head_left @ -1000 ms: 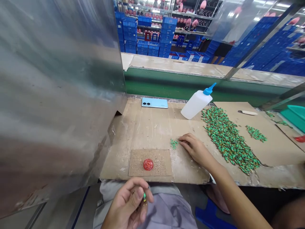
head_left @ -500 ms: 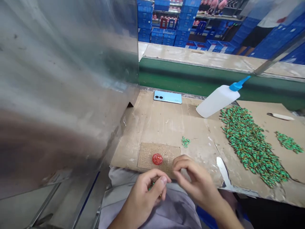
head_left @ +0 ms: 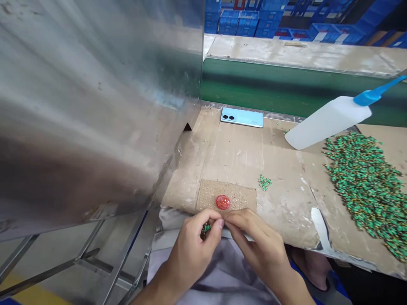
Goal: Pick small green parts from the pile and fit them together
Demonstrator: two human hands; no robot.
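Observation:
My left hand [head_left: 199,239] is curled around several small green-and-gold pieces [head_left: 206,230], which show in the gap between thumb and forefinger. With thumb and fingers pinched together, my right hand [head_left: 256,239] meets the left fingertips; anything in that pinch is too small to make out. Just beyond both hands, a shiny red oval piece [head_left: 223,202] lies on a small cardboard pad [head_left: 203,195] speckled with grit. A little cluster of tiny green pieces [head_left: 264,182] rests to the right of the pad.
A large heap of green-and-gold pieces [head_left: 365,182] spreads over the right side. Behind it leans a white squeeze bottle [head_left: 327,123] with a blue nozzle. A light-blue phone [head_left: 243,117] lies at the back. A metal panel [head_left: 104,106] walls off the left.
My right hand has moved left, and its fingertips now meet those of my left hand. The camera view has shifted, bringing the table closer.

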